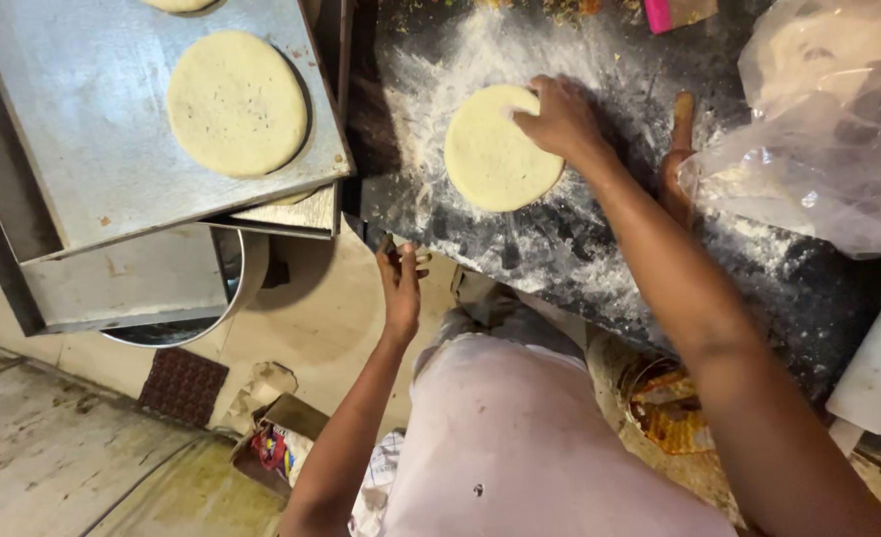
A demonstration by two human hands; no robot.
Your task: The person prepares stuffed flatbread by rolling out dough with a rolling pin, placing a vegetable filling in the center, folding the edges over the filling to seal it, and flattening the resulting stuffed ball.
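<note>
Fingers of the right hand (558,119) lie spread and flat on the right edge of the dough disc (497,148), gripping nothing. That disc rests on a dark, flour-dusted worktop (599,249). The left hand (400,283) hangs at the worktop's front edge, fingers loosely curled; whether they hold anything cannot be told. Judged step: shaping or turning. Lifting calls for care, as the disc looks soft, pale and thin. Another disc (236,102) lies on a smooth metal tray (82,109).
</note>
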